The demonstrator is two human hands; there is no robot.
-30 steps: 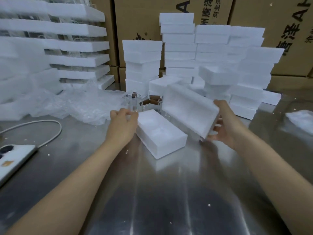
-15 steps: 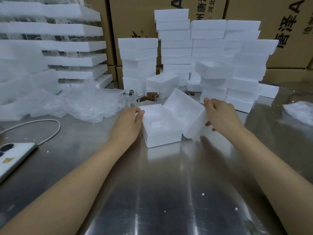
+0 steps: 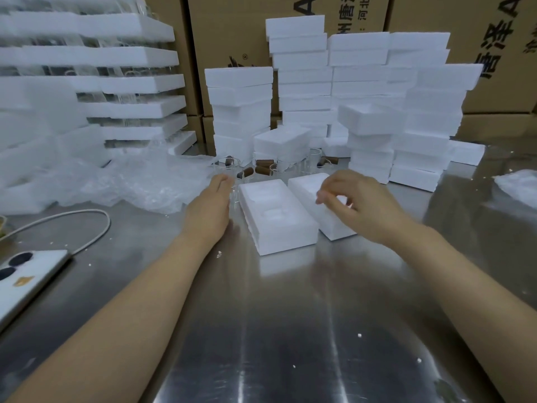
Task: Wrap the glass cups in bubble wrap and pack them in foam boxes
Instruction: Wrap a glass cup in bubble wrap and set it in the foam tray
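Note:
Two white foam box halves lie side by side on the steel table, hollow sides up: the left half and the right half. My left hand is stretched out just left of the left half, fingers toward the glass cups, holding nothing. Over the right half hovers my right hand, fingers loosely curled and empty. Several glass cups with brown wooden handles stand just behind the halves. A crumpled sheet of bubble wrap lies to the left.
Stacks of white foam boxes rise behind the cups, with cardboard cartons at the back. Foam trays are piled at the left. A phone on a white cable lies near the left edge.
The foam box has been opened: my right hand lifted off the top half, laid it hollow side up beside the other and let go. My left hand slid forward along the left half.

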